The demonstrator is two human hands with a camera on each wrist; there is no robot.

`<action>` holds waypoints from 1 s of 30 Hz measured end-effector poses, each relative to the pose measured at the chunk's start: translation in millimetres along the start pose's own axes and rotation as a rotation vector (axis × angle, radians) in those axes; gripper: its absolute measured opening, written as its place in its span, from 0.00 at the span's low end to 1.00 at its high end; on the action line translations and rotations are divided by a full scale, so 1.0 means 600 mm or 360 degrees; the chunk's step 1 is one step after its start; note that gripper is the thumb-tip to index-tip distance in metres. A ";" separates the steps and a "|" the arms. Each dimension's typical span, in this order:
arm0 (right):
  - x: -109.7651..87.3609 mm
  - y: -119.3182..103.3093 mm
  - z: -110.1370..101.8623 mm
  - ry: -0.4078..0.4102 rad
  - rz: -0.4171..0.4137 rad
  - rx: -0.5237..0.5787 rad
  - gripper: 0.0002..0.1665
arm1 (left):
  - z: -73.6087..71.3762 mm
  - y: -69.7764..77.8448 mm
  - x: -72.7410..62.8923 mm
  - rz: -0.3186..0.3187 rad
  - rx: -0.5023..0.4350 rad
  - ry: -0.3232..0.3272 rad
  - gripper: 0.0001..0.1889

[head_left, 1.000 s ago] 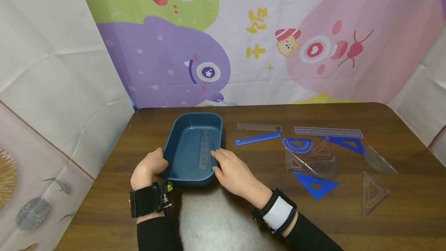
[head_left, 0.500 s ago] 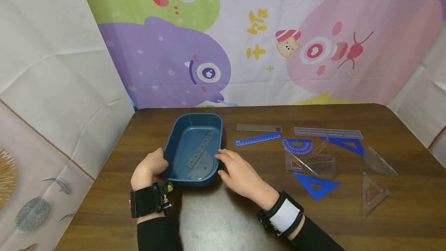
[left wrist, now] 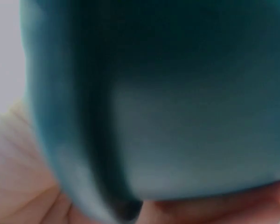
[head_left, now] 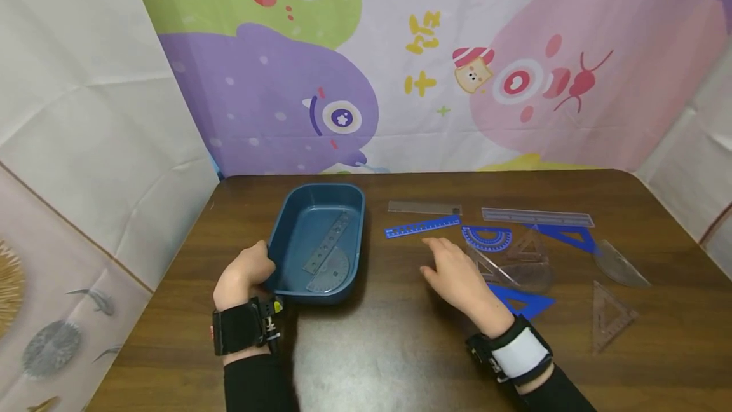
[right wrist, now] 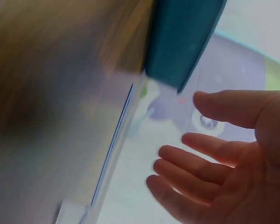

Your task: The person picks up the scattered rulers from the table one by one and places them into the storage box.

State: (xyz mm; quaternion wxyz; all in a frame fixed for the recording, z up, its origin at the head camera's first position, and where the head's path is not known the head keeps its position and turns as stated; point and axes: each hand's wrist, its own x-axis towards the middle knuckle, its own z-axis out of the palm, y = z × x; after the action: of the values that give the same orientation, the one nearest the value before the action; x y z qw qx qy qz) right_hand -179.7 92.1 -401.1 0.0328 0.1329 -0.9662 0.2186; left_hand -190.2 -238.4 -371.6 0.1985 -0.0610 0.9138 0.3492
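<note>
My left hand (head_left: pixel 246 272) grips the near left side of a teal plastic bin (head_left: pixel 300 227), its fingers curled against the wall. Up close in the left wrist view, the bin (left wrist: pixel 191 135) fills most of the picture, with the palm (left wrist: pixel 18 168) beside its rim. Inside lie a short clear ruler (head_left: pixel 327 243), slanted, and a clear protractor (head_left: pixel 332 272) partly against it. My right hand (head_left: pixel 460 281) holds nothing and hovers over the table, right of the bin. Its fingers are spread in the right wrist view. The wrist overlaps a blue set square (head_left: pixel 534 301).
Right of the bin lie a clear ruler (head_left: pixel 424 207), a blue ruler (head_left: pixel 422 227) and a long clear ruler (head_left: pixel 537 217). A blue protractor (head_left: pixel 487 245), another blue set square (head_left: pixel 580 238), a clear protractor (head_left: pixel 622 264) and a clear set square (head_left: pixel 609 332) lie farther right.
A clear protractor has come to rest in the bin, and the ruler there has turned slantwise. My right hand has left the bin's rim and moved right. The left hand stays put.
</note>
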 end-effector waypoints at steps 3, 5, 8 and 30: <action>-0.005 0.028 -0.014 -0.0066 0.0126 -0.0038 0.28 | 0.001 0.001 0.000 -0.0016 -0.0028 -0.0010 0.29; -0.009 0.047 -0.024 -0.0114 0.0231 -0.0063 0.28 | 0.001 0.002 0.000 -0.0032 -0.0040 -0.0017 0.30; -0.015 0.074 -0.039 -0.0183 0.0385 -0.0080 0.28 | 0.001 0.001 -0.002 -0.0045 -0.0054 -0.0016 0.30; -0.051 0.174 -0.087 -0.0214 0.0683 -0.0097 0.34 | 0.002 0.001 0.000 -0.0037 0.0012 0.0039 0.27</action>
State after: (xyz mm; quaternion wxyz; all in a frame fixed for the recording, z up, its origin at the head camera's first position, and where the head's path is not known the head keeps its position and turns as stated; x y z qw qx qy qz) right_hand -178.5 212.4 -400.9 -0.0749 -0.0625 -0.9785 0.1818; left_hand -189.8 -237.3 -371.8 0.1915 -0.0753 0.9167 0.3426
